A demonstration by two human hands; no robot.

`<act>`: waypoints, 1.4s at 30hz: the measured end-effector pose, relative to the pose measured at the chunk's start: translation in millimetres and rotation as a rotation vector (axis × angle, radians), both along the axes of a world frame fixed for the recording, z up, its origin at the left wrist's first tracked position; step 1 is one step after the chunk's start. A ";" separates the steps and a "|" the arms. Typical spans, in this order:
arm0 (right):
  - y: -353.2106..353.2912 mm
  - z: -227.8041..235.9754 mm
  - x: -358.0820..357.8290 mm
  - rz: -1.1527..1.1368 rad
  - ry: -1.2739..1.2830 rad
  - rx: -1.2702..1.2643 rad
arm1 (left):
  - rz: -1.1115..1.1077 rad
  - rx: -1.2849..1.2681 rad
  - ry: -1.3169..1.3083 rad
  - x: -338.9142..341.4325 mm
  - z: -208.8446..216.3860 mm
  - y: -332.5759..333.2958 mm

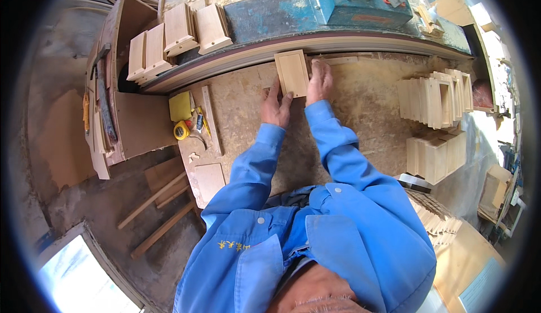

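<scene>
A small pale wooden box with a framed face is between my hands at the far side of the worktable, its far end up against the long sanding belt. My left hand grips its near left corner, thumb on the face and fingers along the left side. On the right side, my right hand presses against the box with its fingers bent; the fingertips are partly hidden. Both blue sleeves reach forward over the dusty brown table.
Several similar wooden boxes stand on the machine at far left. More are stacked at right, box frames above closed boxes. A tape measure, yellow pad and wood strip lie left. A hammer hangs beyond.
</scene>
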State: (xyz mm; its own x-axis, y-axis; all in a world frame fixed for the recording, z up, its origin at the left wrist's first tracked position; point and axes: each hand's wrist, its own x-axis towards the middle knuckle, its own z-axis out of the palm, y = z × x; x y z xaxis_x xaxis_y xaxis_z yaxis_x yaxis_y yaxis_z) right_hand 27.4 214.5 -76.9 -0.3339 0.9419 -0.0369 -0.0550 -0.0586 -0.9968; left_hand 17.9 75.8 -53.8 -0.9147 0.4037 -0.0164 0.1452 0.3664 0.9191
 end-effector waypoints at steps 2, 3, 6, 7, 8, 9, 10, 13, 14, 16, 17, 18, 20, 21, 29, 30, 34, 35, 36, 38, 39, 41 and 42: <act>18.8 -3.8 12.9 0.176 0.059 -0.361 | 0.035 -0.024 0.075 16.6 -3.2 -4.7; 26.1 -4.9 19.0 0.283 0.084 -0.377 | 0.048 -0.031 0.142 25.1 -5.0 -7.0; 46.6 -1.7 39.9 0.630 -0.079 -0.457 | 0.087 0.000 0.247 42.3 -11.3 -9.7; 49.1 0.7 46.2 0.791 -0.072 -0.463 | 0.089 -0.010 0.256 45.6 -12.0 -11.9; 46.4 2.5 50.3 0.766 -0.102 -0.448 | 0.095 -0.020 0.256 47.7 -12.1 -13.6; 41.4 4.1 54.0 0.766 -0.060 -0.431 | 0.107 -0.036 0.264 49.4 -11.5 -15.3; 36.1 5.6 57.3 0.760 -0.033 -0.419 | 0.121 -0.051 0.262 50.0 -10.1 -16.9; 17.3 10.1 75.2 0.712 0.090 -0.439 | 0.135 -0.072 0.240 56.1 -0.9 -22.4; 10.8 11.4 80.7 0.687 0.139 -0.429 | 0.132 -0.068 0.246 58.6 3.2 -23.8; 0.1 14.1 93.0 0.707 0.122 -0.500 | 0.118 -0.067 0.261 66.1 11.2 -26.3; -6.9 15.1 96.4 0.715 0.125 -0.517 | 0.120 -0.069 0.280 68.4 14.6 -26.8; -14.1 15.8 99.5 0.719 0.136 -0.530 | 0.107 -0.097 0.270 71.0 17.3 -27.0; -29.3 16.8 103.8 0.800 0.183 -0.592 | 0.096 -0.162 0.263 74.9 20.4 -26.9; -34.1 16.7 102.6 0.820 0.164 -0.550 | 0.115 -0.129 0.211 73.8 20.6 -27.0; -4.9 25.9 90.6 0.888 0.021 -0.217 | 0.241 0.108 0.027 54.8 15.5 -35.3; 0.0 26.5 83.0 0.898 0.019 -0.188 | 0.216 0.114 -0.019 50.7 16.9 -38.4; 19.1 28.3 57.7 1.047 0.037 -0.207 | 0.081 0.180 -0.225 31.4 27.8 -43.9; 23.5 28.2 51.5 1.112 0.050 -0.245 | 0.034 0.214 -0.294 25.3 31.5 -43.8; 27.7 28.5 46.1 1.184 0.077 -0.277 | -0.011 0.239 -0.375 18.6 35.8 -43.1; 36.6 30.4 35.2 1.205 0.010 -0.331 | -0.047 0.327 -0.486 0.6 44.7 -40.5; 40.2 32.5 30.6 1.203 -0.058 -0.362 | -0.060 0.378 -0.546 -7.4 48.4 -36.7; 38.7 38.0 21.6 1.130 0.007 -0.424 | -0.031 0.455 -0.544 -22.7 52.5 -21.9; 33.8 41.6 19.2 1.068 -0.016 -0.478 | -0.007 0.496 -0.551 -25.6 54.4 -15.4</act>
